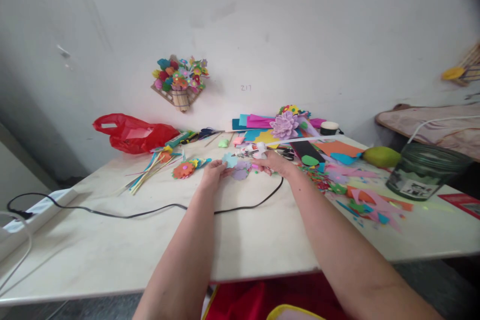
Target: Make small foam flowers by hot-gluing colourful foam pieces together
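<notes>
My left hand (215,169) pinches the edge of a light blue flower-shaped foam cutout (230,160). A lilac flower cutout (242,172) lies between my hands, just below the blue one. My right hand (275,161) is closed around a white glue gun (258,149), its nozzle aimed left at the blue cutout. My fingers partly hide the gun, and a black cord (262,204) runs up to that hand. Left of my left hand sit an orange layered flower (183,170) and smaller yellow and blue ones.
A red plastic bag (137,133), flower stems (144,174) and a power strip (45,207) lie on the left. Colored foam sheets and a purple flower (285,125) are at the back. Scraps (369,207), a yellow-green fruit (381,157) and a glass jar (423,172) stand right.
</notes>
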`<state>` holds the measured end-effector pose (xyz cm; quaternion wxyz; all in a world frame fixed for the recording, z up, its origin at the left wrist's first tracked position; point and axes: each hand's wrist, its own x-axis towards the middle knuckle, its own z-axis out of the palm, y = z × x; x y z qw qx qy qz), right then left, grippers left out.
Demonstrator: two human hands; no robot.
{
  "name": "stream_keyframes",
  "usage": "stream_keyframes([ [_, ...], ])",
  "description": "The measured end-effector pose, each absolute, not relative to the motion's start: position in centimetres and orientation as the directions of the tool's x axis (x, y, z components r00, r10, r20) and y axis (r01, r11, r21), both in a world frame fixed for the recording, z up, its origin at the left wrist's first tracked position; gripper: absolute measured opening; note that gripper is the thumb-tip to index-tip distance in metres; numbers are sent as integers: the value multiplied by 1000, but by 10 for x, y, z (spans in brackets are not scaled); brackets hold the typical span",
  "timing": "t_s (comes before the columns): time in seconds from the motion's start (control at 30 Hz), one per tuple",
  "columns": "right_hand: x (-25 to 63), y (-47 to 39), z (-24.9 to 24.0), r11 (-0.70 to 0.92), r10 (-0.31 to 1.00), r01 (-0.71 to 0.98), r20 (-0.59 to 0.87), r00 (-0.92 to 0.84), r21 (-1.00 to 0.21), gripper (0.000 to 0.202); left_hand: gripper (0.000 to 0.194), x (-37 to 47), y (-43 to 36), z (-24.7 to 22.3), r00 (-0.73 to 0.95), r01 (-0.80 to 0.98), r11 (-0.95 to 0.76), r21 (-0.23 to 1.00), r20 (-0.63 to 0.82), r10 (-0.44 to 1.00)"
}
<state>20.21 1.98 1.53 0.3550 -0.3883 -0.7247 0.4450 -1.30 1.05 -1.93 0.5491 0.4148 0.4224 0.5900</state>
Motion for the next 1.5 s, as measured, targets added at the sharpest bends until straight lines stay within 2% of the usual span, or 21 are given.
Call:
stream_keyframes([
  [0.13, 202, 23, 14, 329, 881, 296, 179, -437, -897, 33, 14, -15, 12, -21, -23, -301, -35, 953, 30, 999],
  [0.33, 201, 17, 18, 335, 881, 273, 197, -429, -902, 31, 14, -18, 13, -22, -1, -317, -44, 947, 46, 999],
  [0.47, 201, 15, 21, 316, 900, 233, 212, -382, -920, 32, 22, -17, 11, -20, -19, -327, -49, 944, 45, 999],
  [0.53, 201, 16, 20, 301, 911, 190, 223, -348, -935, 33, 31, -14, 9, -19, -54, -270, -60, 961, 47, 997],
  [0.67, 201, 20, 15, 274, 924, 87, 237, -301, -958, 33, 40, -8, 10, -16, -93, -97, -169, 981, 160, 983],
  [0.8, 202, 23, 12, 259, 929, 22, 242, -278, -966, 34, 26, -7, 13, -17, -155, -81, -328, 941, 314, 937],
  [0.9, 203, 24, 12, 257, 929, -5, 249, -273, -966, 33, 22, -7, 16, -18, -203, -39, -383, 923, 368, 907],
  [1.1, 202, 23, 12, 278, 920, -14, 271, -284, -960, 30, 24, -8, 16, -19, -191, -60, -371, 927, 354, 916],
  [1.33, 190, 29, 5, 249, 952, 19, 241, -189, -968, 25, 24, -10, 13, -16, -77, -276, -316, 908, 306, 949],
  [1.5, 176, 29, 1, 244, 955, -26, 245, -166, -969, 25, 33, -8, 16, -20, -54, -242, -254, 936, 249, 967],
])
